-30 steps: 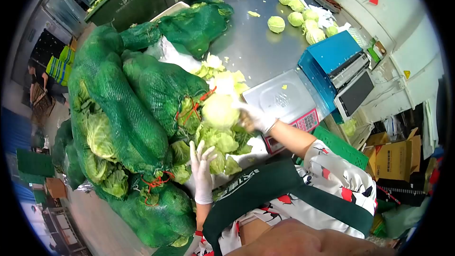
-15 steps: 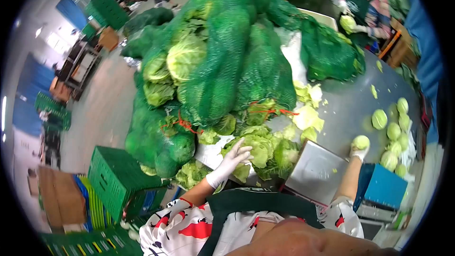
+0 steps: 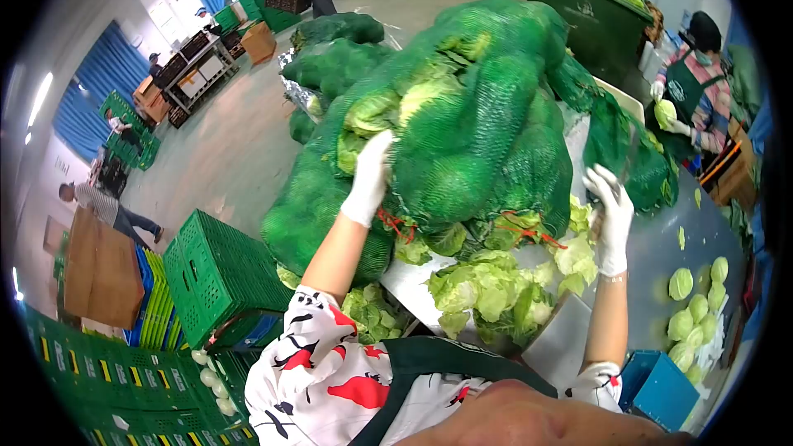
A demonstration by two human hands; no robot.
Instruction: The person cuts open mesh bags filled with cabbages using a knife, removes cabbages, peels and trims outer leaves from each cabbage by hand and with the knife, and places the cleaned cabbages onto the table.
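Note:
A big green net bag [image 3: 462, 157] full of cabbages lies heaped in front of me, with leafy heads showing through a gap in its mesh. My left hand [image 3: 370, 180], in a white glove, is closed at the edge of that gap, against the netting beside a pale cabbage [image 3: 429, 97]. To the right of the bag, my gloved right hand [image 3: 610, 219] is raised with its fingers spread and nothing in it. Below the hands, loose cabbage leaves [image 3: 487, 285] lie on the table's near edge. Red ties [image 3: 529, 233] show at the bags' lower ends.
Several trimmed cabbages [image 3: 694, 322] lie at right on the grey table [image 3: 636, 281], by a blue box [image 3: 661, 388]. Green crates [image 3: 223, 281] are stacked at left. A co-worker [image 3: 698, 91] holds a cabbage at the far right. A green bin [image 3: 582, 12] stands behind.
My right hand has let go of a trimmed cabbage at the right and moved up and left. My left hand has risen from the loose leaves to the net bag. The view has tilted up.

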